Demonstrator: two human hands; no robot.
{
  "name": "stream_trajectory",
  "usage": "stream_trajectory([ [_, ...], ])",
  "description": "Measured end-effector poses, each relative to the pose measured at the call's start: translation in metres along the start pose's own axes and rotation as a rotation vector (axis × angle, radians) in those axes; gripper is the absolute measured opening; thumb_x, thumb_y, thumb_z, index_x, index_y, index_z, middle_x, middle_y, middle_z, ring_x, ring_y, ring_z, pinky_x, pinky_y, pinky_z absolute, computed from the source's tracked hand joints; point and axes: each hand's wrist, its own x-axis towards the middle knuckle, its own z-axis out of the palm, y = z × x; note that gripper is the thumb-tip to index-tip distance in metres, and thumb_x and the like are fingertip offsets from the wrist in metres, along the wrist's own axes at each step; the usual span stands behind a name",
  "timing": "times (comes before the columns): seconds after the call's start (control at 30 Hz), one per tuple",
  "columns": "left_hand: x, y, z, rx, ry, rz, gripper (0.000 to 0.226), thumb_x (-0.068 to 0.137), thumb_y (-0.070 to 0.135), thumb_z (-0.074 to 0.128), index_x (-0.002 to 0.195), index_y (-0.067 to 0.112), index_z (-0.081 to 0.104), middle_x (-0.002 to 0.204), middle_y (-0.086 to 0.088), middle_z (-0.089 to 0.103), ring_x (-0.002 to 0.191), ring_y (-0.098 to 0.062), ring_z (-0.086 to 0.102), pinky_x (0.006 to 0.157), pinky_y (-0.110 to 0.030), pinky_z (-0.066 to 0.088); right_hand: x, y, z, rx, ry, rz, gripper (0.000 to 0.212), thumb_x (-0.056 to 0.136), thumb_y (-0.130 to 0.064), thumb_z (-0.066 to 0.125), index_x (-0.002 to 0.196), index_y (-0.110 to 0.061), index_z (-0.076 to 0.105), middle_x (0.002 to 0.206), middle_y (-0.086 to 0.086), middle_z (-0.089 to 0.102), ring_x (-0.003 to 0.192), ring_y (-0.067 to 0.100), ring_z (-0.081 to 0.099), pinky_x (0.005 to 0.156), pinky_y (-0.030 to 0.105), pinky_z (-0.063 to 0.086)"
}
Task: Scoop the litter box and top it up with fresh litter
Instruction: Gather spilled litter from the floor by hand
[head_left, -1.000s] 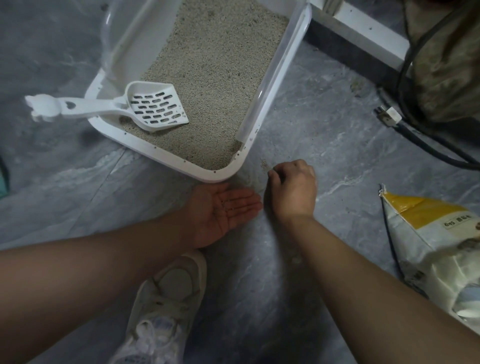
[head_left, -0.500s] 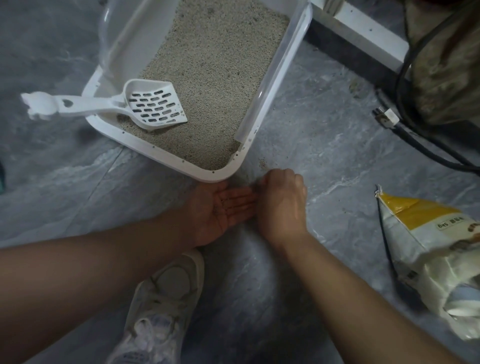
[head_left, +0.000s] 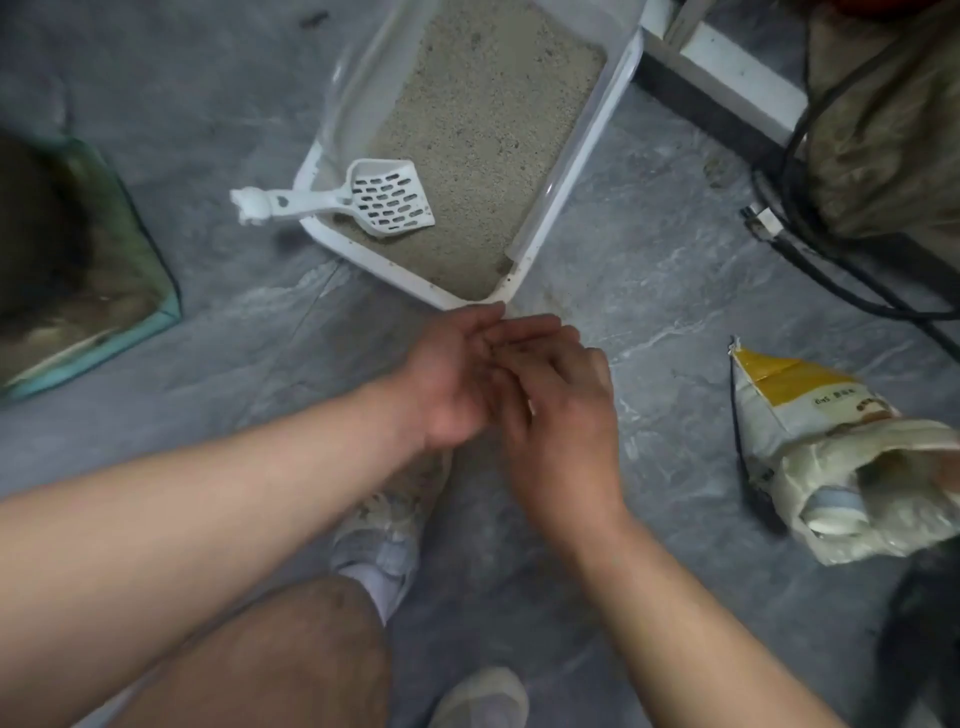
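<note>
The white litter box (head_left: 375, 266) lies on the grey floor, filled with beige litter (head_left: 483, 130). A white slotted scoop (head_left: 387, 201) rests in its near left corner, handle sticking out over the rim. My left hand (head_left: 447, 384) is held just in front of the box's near corner, fingers loosely extended. My right hand (head_left: 563, 415) lies against it, its straight fingers touching the left hand's palm and fingers. What lies between the hands is hidden. An opened white and yellow litter bag (head_left: 831, 467) lies on the floor to the right.
A green-rimmed container (head_left: 111, 291) sits at the left. Black cables (head_left: 831, 260) and a plug run along the right, beside a white furniture base (head_left: 722, 67). My knee and white shoe (head_left: 382, 525) are below the hands.
My right hand left the floor by the box corner and came onto my left hand, which turned and rose. The view pulled back, bringing the green-rimmed container into sight.
</note>
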Motion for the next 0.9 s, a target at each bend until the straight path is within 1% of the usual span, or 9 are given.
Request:
stream_trajectory([
  [0.1,-0.078,0.003,0.041,-0.017,-0.027,0.061,0.054,0.101,0.029,0.034,0.093,-0.004,0.077,0.110,-0.022,0.073,0.104,-0.028,0.070,0.107,-0.034,0.046,-0.007,-0.063,-0.058,0.031,0.017,-0.042,0.014,0.092,-0.020,0.068,0.101,-0.014,0.077,0.098,0.007,0.066,0.090,0.030,0.052,0.077,0.048,0.046],
  [0.2,-0.170,0.000,0.082,-0.070,-0.034,0.137,0.052,0.101,0.028,0.035,0.094,-0.005,0.075,0.109,-0.023,0.073,0.107,-0.030,0.069,0.110,-0.038,0.044,-0.019,-0.133,-0.123,0.049,-0.006,-0.089,0.014,0.092,-0.019,0.068,0.102,-0.014,0.076,0.099,0.006,0.067,0.090,0.028,0.054,0.079,0.046,0.047],
  [0.3,-0.267,-0.015,0.119,-0.138,-0.020,0.188,0.047,0.097,0.029,0.041,0.100,-0.005,0.073,0.118,-0.024,0.070,0.133,-0.035,0.053,0.124,-0.038,0.022,-0.039,-0.207,-0.195,0.070,-0.039,-0.149,0.012,0.091,-0.016,0.067,0.099,-0.012,0.076,0.099,0.005,0.068,0.087,0.027,0.055,0.080,0.040,0.045],
  [0.37,-0.336,-0.031,0.145,-0.171,-0.044,0.221,0.046,0.094,0.031,0.045,0.099,-0.003,0.076,0.120,-0.023,0.070,0.143,-0.035,0.042,0.124,-0.036,0.006,-0.059,-0.256,-0.243,0.079,-0.060,-0.180,0.014,0.091,-0.019,0.064,0.096,-0.012,0.075,0.098,0.005,0.068,0.087,0.025,0.054,0.080,0.035,0.043],
  [0.53,-0.498,-0.082,0.192,-0.312,-0.071,0.339,0.052,0.101,0.030,0.037,0.093,-0.003,0.076,0.117,-0.023,0.071,0.139,-0.036,0.046,0.125,-0.042,0.020,-0.122,-0.369,-0.342,0.086,-0.121,-0.294,0.017,0.092,-0.019,0.059,0.092,-0.014,0.075,0.095,0.001,0.067,0.082,0.020,0.049,0.075,0.032,0.041],
  [0.63,-0.584,-0.115,0.196,-0.384,-0.033,0.414,0.050,0.101,0.030,0.039,0.094,-0.001,0.078,0.116,-0.020,0.072,0.126,-0.030,0.058,0.124,-0.035,0.021,-0.160,-0.430,-0.380,0.079,-0.197,-0.380,0.018,0.093,-0.020,0.058,0.098,-0.016,0.074,0.098,0.000,0.067,0.082,0.020,0.049,0.075,0.029,0.040],
  [0.73,-0.651,-0.143,0.187,-0.463,0.020,0.498,0.053,0.104,0.031,0.037,0.089,0.003,0.080,0.106,-0.015,0.075,0.088,-0.023,0.073,0.098,-0.029,0.048,-0.196,-0.479,-0.398,0.081,-0.299,-0.444,0.020,0.090,-0.011,0.062,0.106,-0.017,0.073,0.104,-0.001,0.067,0.092,0.024,0.055,0.080,0.025,0.039],
  [0.77,-0.668,-0.152,0.180,-0.489,0.030,0.524,0.054,0.104,0.031,0.037,0.088,0.004,0.081,0.103,-0.014,0.076,0.084,-0.022,0.073,0.092,-0.029,0.050,-0.207,-0.494,-0.400,0.084,-0.334,-0.466,0.022,0.090,-0.009,0.061,0.106,-0.018,0.073,0.103,-0.002,0.067,0.094,0.023,0.055,0.080,0.023,0.038],
  [0.9,-0.724,-0.179,0.136,-0.612,0.058,0.615,0.053,0.104,0.030,0.037,0.091,0.003,0.080,0.110,-0.016,0.074,0.100,-0.024,0.064,0.118,-0.033,0.029,-0.250,-0.550,-0.394,0.089,-0.451,-0.562,0.025,0.091,-0.002,0.059,0.106,-0.019,0.071,0.098,-0.004,0.064,0.089,0.021,0.054,0.077,0.023,0.038],
])
